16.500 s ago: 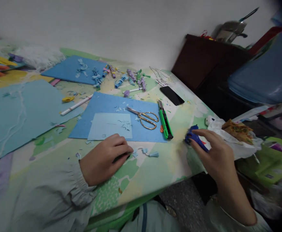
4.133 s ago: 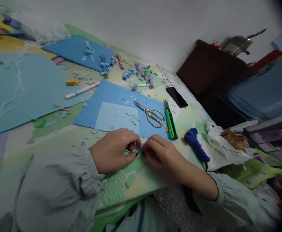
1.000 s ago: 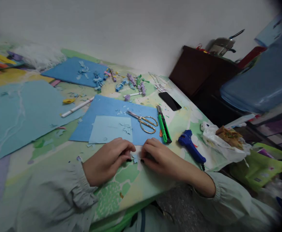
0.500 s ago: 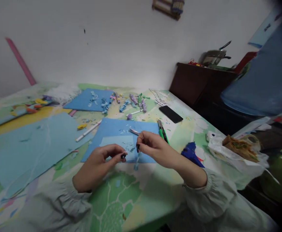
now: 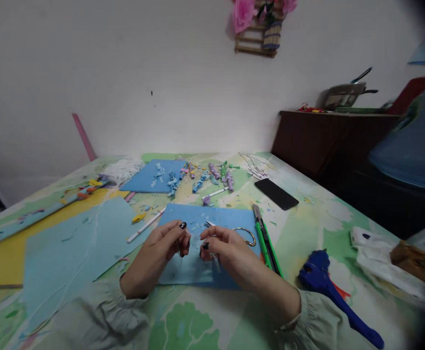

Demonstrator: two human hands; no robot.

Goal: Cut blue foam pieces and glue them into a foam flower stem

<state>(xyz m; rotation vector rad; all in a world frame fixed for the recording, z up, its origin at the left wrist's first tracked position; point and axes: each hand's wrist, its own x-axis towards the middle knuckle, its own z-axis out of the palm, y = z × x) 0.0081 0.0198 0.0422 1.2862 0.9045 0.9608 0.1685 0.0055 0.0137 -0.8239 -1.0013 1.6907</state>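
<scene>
My left hand (image 5: 157,255) is closed, its thumb and fingers pinched over the blue foam sheet (image 5: 186,211); what they hold is too small to make out. Close beside it, the fingers of my right hand (image 5: 230,253) are bent together in a pinch. A thin pale strip (image 5: 217,264) hangs below them, partly hidden. Under and behind the right hand lie scissors (image 5: 251,236), with one loop and the blade tips showing. A lighter blue sheet (image 5: 186,274) rests on the foam below my hands. Small blue scraps are scattered behind my fingers.
A green utility knife (image 5: 267,240) lies right of the foam, with a blue glue gun (image 5: 318,272) farther right. Behind are a black phone (image 5: 276,193), a white stick (image 5: 146,225) and several curled paper pieces (image 5: 200,182). A large light blue sheet (image 5: 77,248) covers the left.
The view has tilted up and shifted left. My left hand has turned, its fingers curling in more, and my hands are closer together. The light blue strip below my right fingers is less visible.
</scene>
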